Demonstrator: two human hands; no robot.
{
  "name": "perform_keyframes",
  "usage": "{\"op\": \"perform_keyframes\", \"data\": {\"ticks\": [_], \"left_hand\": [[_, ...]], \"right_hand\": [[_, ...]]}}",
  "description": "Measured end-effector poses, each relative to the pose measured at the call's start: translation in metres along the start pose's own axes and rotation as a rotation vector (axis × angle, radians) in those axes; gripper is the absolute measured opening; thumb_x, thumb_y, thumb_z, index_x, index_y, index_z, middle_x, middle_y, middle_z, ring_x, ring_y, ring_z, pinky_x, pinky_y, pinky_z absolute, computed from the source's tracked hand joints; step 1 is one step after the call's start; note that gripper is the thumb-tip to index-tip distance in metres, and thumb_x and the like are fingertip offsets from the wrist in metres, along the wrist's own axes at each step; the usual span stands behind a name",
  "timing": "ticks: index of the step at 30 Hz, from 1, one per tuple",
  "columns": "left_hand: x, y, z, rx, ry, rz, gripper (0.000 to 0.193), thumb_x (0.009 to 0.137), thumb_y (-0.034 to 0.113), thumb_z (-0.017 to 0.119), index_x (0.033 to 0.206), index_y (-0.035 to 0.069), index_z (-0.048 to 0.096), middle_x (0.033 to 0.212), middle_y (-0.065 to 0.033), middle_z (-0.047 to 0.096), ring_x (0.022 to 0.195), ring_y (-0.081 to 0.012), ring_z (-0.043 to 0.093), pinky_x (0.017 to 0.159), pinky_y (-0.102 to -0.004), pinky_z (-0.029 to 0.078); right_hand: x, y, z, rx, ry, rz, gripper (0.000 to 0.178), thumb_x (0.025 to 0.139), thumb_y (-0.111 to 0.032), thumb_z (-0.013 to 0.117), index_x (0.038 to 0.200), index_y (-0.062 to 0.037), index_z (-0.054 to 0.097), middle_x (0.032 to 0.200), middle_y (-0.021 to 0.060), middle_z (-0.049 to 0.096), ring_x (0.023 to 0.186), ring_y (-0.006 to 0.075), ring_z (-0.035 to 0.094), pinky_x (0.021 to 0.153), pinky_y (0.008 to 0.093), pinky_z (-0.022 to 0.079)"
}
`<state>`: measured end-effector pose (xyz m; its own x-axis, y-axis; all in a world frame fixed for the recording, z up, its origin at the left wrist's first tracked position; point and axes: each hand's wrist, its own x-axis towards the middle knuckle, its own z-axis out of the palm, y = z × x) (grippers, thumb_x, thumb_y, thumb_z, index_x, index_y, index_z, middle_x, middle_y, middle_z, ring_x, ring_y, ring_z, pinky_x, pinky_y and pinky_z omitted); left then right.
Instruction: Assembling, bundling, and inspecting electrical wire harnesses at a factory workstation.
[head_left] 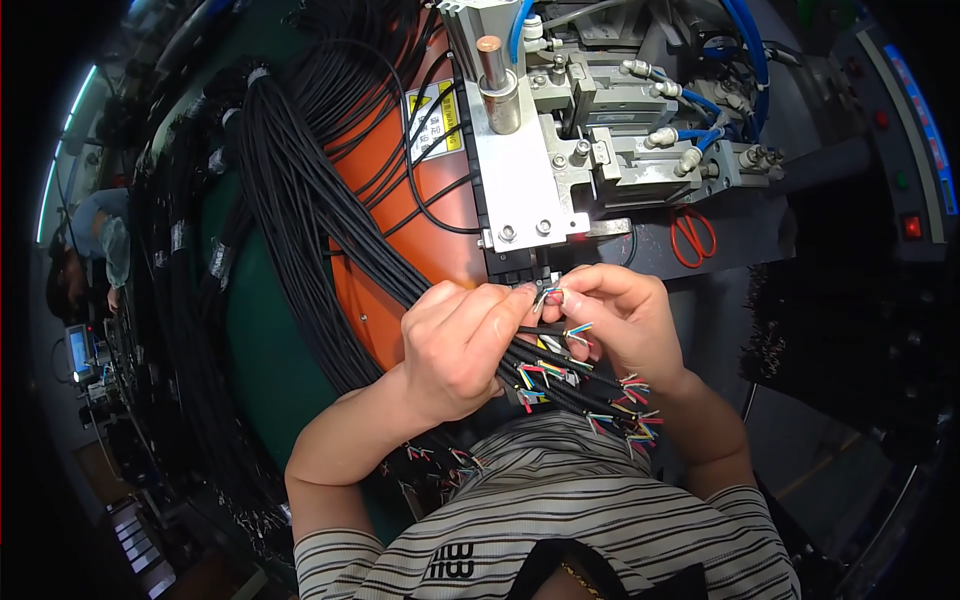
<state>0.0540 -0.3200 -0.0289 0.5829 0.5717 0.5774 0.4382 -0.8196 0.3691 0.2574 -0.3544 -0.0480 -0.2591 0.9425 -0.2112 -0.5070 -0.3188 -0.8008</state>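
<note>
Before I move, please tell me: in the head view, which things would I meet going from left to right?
Small lit screen → left hand → coloured wire ends at the fingertips → right hand → red looped handles → red lit button.

Bright centre, glaring metal plate (520, 190), dark distorted edges

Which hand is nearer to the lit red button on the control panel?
Right. The right hand is left of and below the lit red button in the picture; the left hand lies farther left.
</note>
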Motion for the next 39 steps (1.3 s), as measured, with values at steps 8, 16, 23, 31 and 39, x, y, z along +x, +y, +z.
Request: {"op": "perform_keyframes", "data": {"ticks": [8, 16, 23, 31, 39], "left_hand": [[0.004, -0.001, -0.001, -0.132, -0.044, -0.088, 0.046, 0.065, 0.005, 0.077, 0.109, -0.002, 0.067, 0.083, -0.0054, 0.070, 0.069, -0.0223, 0.067, 0.060, -0.0321, 0.046], [0.003, 0.000, -0.001, -0.076, -0.051, -0.092, 0.043, 0.065, 0.006, 0.075, 0.106, -0.004, 0.066, 0.082, -0.0046, 0.070, 0.067, -0.0223, 0.067, 0.059, -0.0324, 0.046], [0.000, 0.000, 0.000, -0.059, -0.037, -0.068, 0.044, 0.065, 0.007, 0.075, 0.107, -0.004, 0.066, 0.082, -0.0058, 0.069, 0.066, -0.0228, 0.065, 0.058, -0.0330, 0.046], [0.003, 0.000, -0.001, -0.107, -0.089, -0.124, 0.050, 0.060, 0.004, 0.075, 0.109, -0.002, 0.067, 0.085, -0.0054, 0.070, 0.069, -0.0221, 0.066, 0.060, -0.0330, 0.046], [0.003, 0.000, -0.004, -0.072, -0.107, -0.060, 0.034, 0.068, 0.005, 0.076, 0.101, 0.001, 0.067, 0.079, -0.0053, 0.066, 0.064, -0.0217, 0.063, 0.058, -0.0333, 0.043]], "right_hand": [[0.001, -0.001, 0.006, -0.275, 0.037, -0.283, 0.013, 0.095, 0.004, 0.065, 0.107, 0.0067, 0.069, 0.099, 0.0089, 0.069, 0.069, 0.0055, 0.065, 0.057, 0.0171, 0.050], [0.004, 0.003, 0.008, -0.455, 0.077, -0.368, 0.012, 0.092, 0.004, 0.069, 0.104, 0.0056, 0.070, 0.099, 0.0080, 0.069, 0.071, 0.0033, 0.062, 0.056, 0.0171, 0.048], [0.006, 0.009, 0.008, -0.505, 0.105, -0.452, 0.010, 0.091, 0.003, 0.070, 0.101, 0.0051, 0.070, 0.093, 0.0049, 0.068, 0.062, -0.0018, 0.056, 0.051, 0.0155, 0.041], [0.005, 0.005, 0.008, -0.275, 0.099, -0.218, 0.007, 0.094, 0.003, 0.066, 0.101, 0.0034, 0.068, 0.089, 0.0008, 0.067, 0.062, -0.0032, 0.055, 0.049, 0.0160, 0.039], [0.015, 0.005, 0.005, -0.821, 0.120, -0.609, 0.009, 0.089, 0.001, 0.070, 0.096, 0.0031, 0.066, 0.083, 0.0021, 0.067, 0.058, 0.0010, 0.058, 0.046, 0.0205, 0.040]]}}
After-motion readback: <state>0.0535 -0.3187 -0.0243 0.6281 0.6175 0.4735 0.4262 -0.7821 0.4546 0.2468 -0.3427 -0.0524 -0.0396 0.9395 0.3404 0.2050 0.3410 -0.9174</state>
